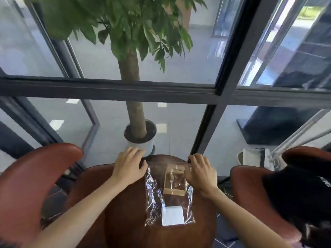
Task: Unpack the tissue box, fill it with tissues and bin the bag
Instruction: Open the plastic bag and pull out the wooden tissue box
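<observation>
No brand or label can be read on the packaging; the only writing in view is a few pale letters on a dark garment at the right edge, too blurred to make out. A clear plastic bag lies flat on the round brown bench, its long axis running near to far, with the sealed mouth at the far end. Inside it, toward the far end, sits a small wooden tissue box, its length along the bag; at the near end is a white pack of tissues. The left hand pinches the bag's far-left corner, thumb against the plastic, fingers curled over the bench's far edge. The right hand grips the far-right corner of the mouth with bent fingers. Red-brown chairs flank the bench, and a potted tree stands beyond it behind a glass partition.
</observation>
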